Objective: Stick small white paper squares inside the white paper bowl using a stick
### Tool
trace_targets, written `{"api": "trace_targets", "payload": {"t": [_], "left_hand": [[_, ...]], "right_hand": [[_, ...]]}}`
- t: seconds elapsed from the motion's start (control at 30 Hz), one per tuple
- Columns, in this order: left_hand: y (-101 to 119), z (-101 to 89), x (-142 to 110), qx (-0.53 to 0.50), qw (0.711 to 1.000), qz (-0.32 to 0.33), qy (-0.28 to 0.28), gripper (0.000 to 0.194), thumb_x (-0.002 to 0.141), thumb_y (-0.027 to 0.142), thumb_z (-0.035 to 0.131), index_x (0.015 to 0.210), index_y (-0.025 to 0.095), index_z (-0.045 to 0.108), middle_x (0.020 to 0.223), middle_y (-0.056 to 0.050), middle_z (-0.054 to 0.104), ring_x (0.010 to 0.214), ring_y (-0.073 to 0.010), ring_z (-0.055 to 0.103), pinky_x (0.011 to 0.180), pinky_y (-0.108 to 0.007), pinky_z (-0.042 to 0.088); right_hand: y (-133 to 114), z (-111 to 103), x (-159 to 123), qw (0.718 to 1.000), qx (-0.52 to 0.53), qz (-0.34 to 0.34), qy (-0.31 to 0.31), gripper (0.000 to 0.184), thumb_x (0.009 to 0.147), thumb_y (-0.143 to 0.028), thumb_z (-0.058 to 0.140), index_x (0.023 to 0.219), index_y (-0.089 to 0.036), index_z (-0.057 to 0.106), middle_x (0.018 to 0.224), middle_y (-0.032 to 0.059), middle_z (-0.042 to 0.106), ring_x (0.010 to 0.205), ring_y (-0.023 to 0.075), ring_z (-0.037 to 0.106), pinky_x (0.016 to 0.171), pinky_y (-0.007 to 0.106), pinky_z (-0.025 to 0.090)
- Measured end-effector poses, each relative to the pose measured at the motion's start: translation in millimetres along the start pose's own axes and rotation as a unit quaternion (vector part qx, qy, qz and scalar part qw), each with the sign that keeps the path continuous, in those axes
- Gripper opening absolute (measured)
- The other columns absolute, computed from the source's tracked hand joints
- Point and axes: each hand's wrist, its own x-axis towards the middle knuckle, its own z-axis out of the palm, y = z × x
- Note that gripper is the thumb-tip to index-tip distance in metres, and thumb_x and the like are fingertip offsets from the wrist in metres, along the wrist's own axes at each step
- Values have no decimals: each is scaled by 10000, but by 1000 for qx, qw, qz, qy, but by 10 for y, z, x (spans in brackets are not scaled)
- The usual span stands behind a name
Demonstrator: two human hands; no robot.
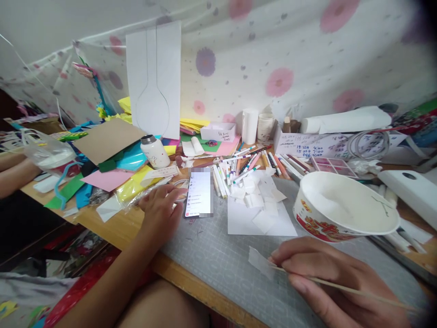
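My right hand [327, 275] pinches a thin wooden stick [348, 288]. A small translucent white piece of paper [261, 263] is at the stick's tip, by my fingertips. My left hand [162, 209] is over the table's front edge with its fingers stretched towards a phone [197, 196]. One fingertip reaches the left side of the lit screen, which shows a list and is partly blurred out. Whether it touches the glass I cannot tell. Between the hands, a pile of small white paper pieces [254, 196] lies on a white sheet [239, 223].
A large paper bowl [344, 209] stands close beyond my right hand. Several markers [249, 159] spread behind the paper pieces. To the left are a white bottle [154, 152] and coloured paper [107, 177]. A white board [155, 77] leans on the curtain. Another person's arm [20, 175] rests far left.
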Motion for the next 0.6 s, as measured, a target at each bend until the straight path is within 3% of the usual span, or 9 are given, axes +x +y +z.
{"api": "trace_targets", "payload": {"t": [0.17,0.3,0.5,0.6], "left_hand": [[-23,19,42,11,1000,-20,-18,458,917,209,430,1258,223,734,1235,-153,685,1157,-373,616,924,-551,402],[-20,45,73,20,999,-25,-38,466,915,212,424,1265,221,731,1263,-163,680,1197,-378,593,943,-562,403],[43,25,150,31,997,-32,-65,468,919,214,445,1307,243,705,1303,-158,664,1232,-381,566,1004,-585,404],[80,10,219,31,996,-30,-80,465,926,250,469,1337,270,686,1323,-153,646,1260,-393,551,1031,-621,389]], "right_hand": [[22,18,-25,999,28,6,20,224,882,-46,592,968,-238,668,904,16,812,766,134,815,699,144,652],[1,-23,15,1000,1,1,-15,230,873,-28,605,949,-236,670,876,0,817,753,116,815,719,117,644],[40,14,-56,999,27,10,23,234,861,-44,590,965,-235,677,918,-4,805,782,97,807,741,99,630],[42,-1,-36,1000,8,1,-1,225,870,-37,592,948,-233,670,891,-5,808,760,97,807,719,98,632]]}}
